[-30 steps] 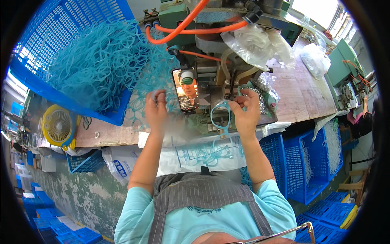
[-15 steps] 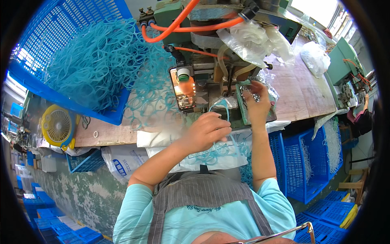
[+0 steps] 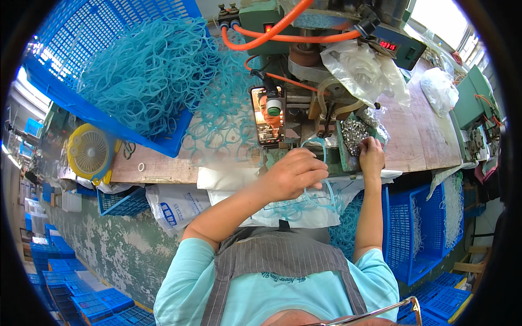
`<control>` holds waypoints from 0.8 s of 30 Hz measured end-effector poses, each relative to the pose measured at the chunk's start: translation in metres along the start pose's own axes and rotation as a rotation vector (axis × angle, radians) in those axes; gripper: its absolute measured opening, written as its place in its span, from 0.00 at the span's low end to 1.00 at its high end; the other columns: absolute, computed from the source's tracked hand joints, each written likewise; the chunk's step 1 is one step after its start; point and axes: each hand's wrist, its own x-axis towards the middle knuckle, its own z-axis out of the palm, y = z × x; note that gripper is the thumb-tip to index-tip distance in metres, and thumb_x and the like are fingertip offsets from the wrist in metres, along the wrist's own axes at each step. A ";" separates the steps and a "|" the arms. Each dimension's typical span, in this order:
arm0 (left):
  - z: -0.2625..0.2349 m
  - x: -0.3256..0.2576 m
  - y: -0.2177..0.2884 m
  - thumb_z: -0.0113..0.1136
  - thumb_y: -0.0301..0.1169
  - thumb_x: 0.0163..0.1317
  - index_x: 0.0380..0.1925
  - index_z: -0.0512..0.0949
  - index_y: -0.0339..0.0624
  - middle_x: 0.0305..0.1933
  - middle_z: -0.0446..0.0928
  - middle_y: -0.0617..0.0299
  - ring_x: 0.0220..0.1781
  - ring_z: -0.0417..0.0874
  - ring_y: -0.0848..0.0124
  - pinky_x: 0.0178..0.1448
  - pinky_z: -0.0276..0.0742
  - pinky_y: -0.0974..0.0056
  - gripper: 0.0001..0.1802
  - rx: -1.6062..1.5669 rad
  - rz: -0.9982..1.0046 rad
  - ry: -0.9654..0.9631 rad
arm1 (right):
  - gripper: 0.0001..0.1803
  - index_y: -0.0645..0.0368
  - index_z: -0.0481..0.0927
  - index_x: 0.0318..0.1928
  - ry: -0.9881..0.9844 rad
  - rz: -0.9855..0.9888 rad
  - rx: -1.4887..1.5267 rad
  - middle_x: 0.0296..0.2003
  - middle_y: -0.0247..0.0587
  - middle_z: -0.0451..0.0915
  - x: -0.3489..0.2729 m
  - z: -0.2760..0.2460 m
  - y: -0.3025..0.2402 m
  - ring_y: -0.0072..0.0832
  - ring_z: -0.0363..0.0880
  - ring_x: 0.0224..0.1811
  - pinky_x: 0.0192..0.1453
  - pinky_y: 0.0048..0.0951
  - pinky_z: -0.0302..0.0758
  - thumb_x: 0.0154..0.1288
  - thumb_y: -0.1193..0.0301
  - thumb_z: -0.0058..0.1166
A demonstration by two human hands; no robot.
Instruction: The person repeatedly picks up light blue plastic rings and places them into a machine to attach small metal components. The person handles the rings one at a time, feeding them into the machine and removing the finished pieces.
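My left fingers (image 3: 311, 175) grip one blue frame (image 3: 324, 152) at the counter's (image 3: 405, 144) front edge; my right fingers (image 3: 370, 144) bunch narrow beside metal bits (image 3: 352, 132), any catch hidden. Leftward, the crate (image 3: 175, 142) holds heaped frames; I can't tell which are finished.

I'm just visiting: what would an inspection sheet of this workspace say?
Surface: wooden workbench, loose blue eyeglass frames spread at left.
Work items: light-blue eyeglass frame before the machine; small metal parts in a green tray.
Clutter: lit smartphone, yellow fan, white plastic bag.
Grip: left hand holds the light-blue eyeglass frame; right hand at the tray, its hold unclear.
Cables: orange hoses loop across the machine; electrical cables unclear.
Surroundings: blue crate below the bench, right.
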 end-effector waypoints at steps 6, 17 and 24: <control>-0.015 -0.034 -0.012 0.68 0.36 0.52 0.45 0.78 0.47 0.47 0.78 0.59 0.48 0.79 0.60 0.51 0.74 0.52 0.19 0.305 -0.016 0.085 | 0.04 0.54 0.81 0.34 0.179 0.160 0.378 0.30 0.42 0.81 0.003 0.015 0.006 0.40 0.80 0.32 0.37 0.38 0.75 0.60 0.69 0.61; -0.127 -0.177 -0.135 0.62 0.23 0.44 0.35 0.82 0.49 0.44 0.74 0.58 0.50 0.73 0.57 0.51 0.68 0.55 0.15 1.021 -0.648 -0.416 | 0.04 0.54 0.84 0.37 0.277 0.151 0.299 0.28 0.40 0.84 -0.006 0.008 -0.003 0.33 0.83 0.28 0.34 0.32 0.76 0.62 0.71 0.59; -0.145 -0.157 -0.134 0.60 0.28 0.53 0.30 0.83 0.48 0.47 0.74 0.56 0.55 0.70 0.56 0.54 0.67 0.56 0.05 0.765 -0.656 0.046 | 0.03 0.54 0.83 0.35 0.278 0.192 0.457 0.29 0.40 0.84 -0.006 0.013 -0.002 0.32 0.84 0.28 0.35 0.32 0.77 0.63 0.74 0.57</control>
